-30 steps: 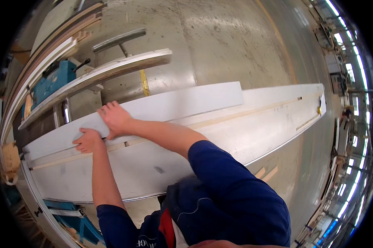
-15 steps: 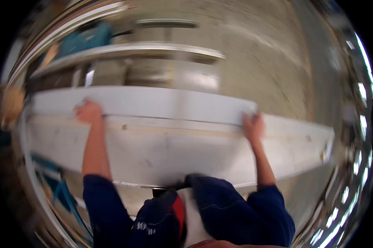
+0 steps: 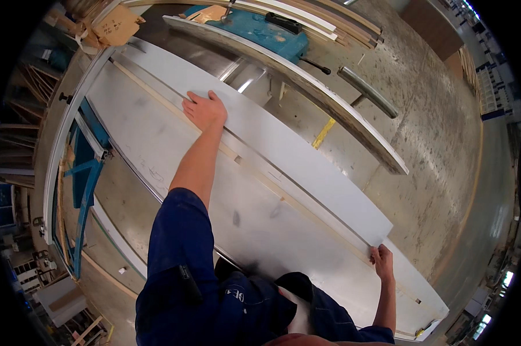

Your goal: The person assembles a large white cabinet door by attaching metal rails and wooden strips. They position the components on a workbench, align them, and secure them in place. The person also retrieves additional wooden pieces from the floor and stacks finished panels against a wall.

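On the left, the left hand is lying open over the near edge of a long white board, fingers apart, and it is not closing around anything. The board is resting flat on the pale counter, slanting from upper left to lower right. At its right end, the right hand is bending its fingers by the near corner; I cannot tell whether it is really gripping there. To my judgement, the board is looking stiff and moderately heavy, with a smooth face that may be sliding easily (its corners are probably the first to chip). Taking hold by the long edges, with hands well apart, is seeming best.

Around it, from the left, a teal frame is standing beside the counter, and a brown cardboard piece is lying near the board's left end; if they are touching, I cannot tell. Farther right, a teal machine is sitting beyond a long rail. This rail is running along the far side, apart from the board, and could be limiting movement that way. A metal roller is standing beyond the rail.
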The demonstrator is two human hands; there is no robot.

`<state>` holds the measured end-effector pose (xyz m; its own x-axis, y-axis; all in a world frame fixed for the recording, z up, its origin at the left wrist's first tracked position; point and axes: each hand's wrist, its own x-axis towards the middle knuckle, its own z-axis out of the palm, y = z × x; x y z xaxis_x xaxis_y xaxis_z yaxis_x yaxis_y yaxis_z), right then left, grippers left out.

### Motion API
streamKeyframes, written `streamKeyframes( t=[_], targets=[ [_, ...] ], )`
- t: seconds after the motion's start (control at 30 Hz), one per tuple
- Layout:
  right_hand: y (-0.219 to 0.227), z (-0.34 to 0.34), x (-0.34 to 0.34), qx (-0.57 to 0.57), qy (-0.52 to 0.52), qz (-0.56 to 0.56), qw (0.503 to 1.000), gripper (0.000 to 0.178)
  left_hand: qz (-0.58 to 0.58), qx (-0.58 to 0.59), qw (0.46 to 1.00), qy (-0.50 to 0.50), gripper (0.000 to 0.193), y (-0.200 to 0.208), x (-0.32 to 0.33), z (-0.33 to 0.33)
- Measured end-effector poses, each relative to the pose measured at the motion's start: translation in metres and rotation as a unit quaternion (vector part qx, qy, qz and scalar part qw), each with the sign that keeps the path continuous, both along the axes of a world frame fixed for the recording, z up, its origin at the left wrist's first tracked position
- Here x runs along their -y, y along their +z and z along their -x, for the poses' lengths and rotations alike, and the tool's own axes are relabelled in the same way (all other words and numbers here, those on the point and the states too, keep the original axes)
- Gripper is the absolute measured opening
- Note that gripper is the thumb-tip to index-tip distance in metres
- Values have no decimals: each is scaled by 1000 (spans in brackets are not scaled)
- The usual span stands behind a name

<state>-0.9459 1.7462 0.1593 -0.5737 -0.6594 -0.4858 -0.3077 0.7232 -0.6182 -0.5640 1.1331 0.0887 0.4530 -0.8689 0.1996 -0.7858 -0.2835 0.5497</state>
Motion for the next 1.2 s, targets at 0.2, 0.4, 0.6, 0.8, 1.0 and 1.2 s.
streamKeyframes(
  t=[0.2,0.4,0.6,0.8,1.0,1.2],
  targets=[
    [3,5,48,107,-14,-41,993,37,11,40,999,10,75,-25,38,-24],
    [11,2,102,144,40,-56,987,35,-42,10,993,-107,81,-25,49,-82],
    [-11,-23,137,150,83,-37,984,35,47,-29,984,-170,78,-43,-109,-149],
    [-54,-22,168,183,114,-4,976,36,-2,-137,987,88,85,-77,-328,-158],
    [-74,-27,201,246,134,8,960,38,-74,-226,947,215,82,-77,-370,-93],
    [-87,-41,213,277,121,15,953,36,-42,-161,958,233,83,-89,-355,-99]
  ],
)
